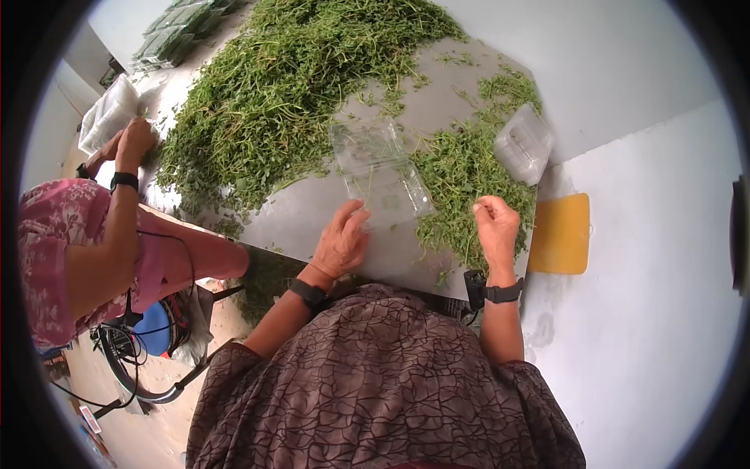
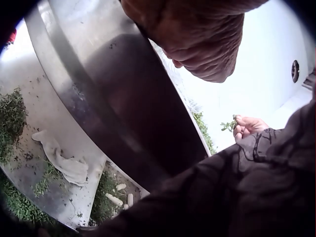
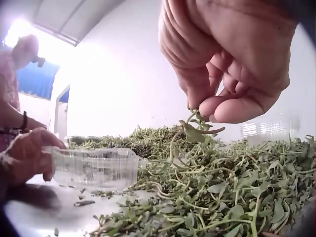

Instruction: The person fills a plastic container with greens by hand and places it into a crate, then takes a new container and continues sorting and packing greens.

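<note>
While a grey table [image 1: 293, 223] stands in front, a big green heap [image 1: 273, 94] lies on its far left and a smaller heap [image 1: 461, 168] on its near right. Between them sits the clear box [image 1: 391, 192]. The left hand [image 1: 342, 241] pinches the box's near edge; holding it steady should stop it sliding. The right hand [image 1: 498, 230], just above the smaller heap, has a little sprig [image 3: 194, 132] between thumb and finger. A soft pinch seems best, so it doesn't get squashed.

Grey tbl [image 1: 281, 219] w/ lg heap of greens [image 1: 258, 98], sm heap [image 1: 461, 160] nr edge, clr tub [image 1: 389, 187] beside it, scattered bits [image 1: 455, 59]
</note>
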The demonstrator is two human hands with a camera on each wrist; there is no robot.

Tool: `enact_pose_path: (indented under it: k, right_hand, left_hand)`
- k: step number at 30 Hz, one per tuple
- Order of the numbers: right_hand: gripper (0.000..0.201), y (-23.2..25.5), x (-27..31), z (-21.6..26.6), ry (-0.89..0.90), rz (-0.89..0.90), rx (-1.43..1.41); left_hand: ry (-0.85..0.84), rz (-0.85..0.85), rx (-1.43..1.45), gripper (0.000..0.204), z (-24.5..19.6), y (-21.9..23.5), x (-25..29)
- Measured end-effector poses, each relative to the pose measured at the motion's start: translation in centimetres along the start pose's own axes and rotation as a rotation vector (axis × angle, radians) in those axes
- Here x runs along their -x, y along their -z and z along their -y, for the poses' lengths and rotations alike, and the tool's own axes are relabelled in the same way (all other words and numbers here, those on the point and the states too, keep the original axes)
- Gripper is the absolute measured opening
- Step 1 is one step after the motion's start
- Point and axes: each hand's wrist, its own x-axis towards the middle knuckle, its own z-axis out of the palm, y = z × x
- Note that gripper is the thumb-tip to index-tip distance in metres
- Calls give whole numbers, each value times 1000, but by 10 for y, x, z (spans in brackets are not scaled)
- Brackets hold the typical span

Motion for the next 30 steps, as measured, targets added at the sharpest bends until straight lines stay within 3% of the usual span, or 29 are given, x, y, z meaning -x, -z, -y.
enact_pose_path:
  k: [4, 10, 13, 14, 16, 20, 24, 30]
  right_hand:
    - [7, 12, 6, 31, -163, 6, -333]
    - [11, 4, 8, 65, -58, 153, -609]
    - [12, -14, 3, 60, -114, 380, -474]
    - [12, -17, 6, 51, -118, 382, -485]
    - [13, -17, 10, 36, -35, 358, -145]
    - [10, 7, 15, 15, -76, 318, -79]
    - [10, 32, 21, -8, 37, 256, 105]
    - [16, 40, 41, -32, -32, 244, 225]
  left_hand:
    - [6, 39, 33, 52, -3, 4, -3]
    - [-49, 62, -36, 43, -5, 1, -3]
    - [-68, 67, -107, 41, -8, 1, -2]
    - [-66, 76, -116, 41, -9, 2, -1]
    - [-72, 10, -129, 42, -10, 0, -2]
    - [-27, -16, -180, 44, -13, 0, 0]
    - [-21, -89, -310, 46, -23, 6, -3]
    - [-63, -92, -462, 40, -33, 5, -13]
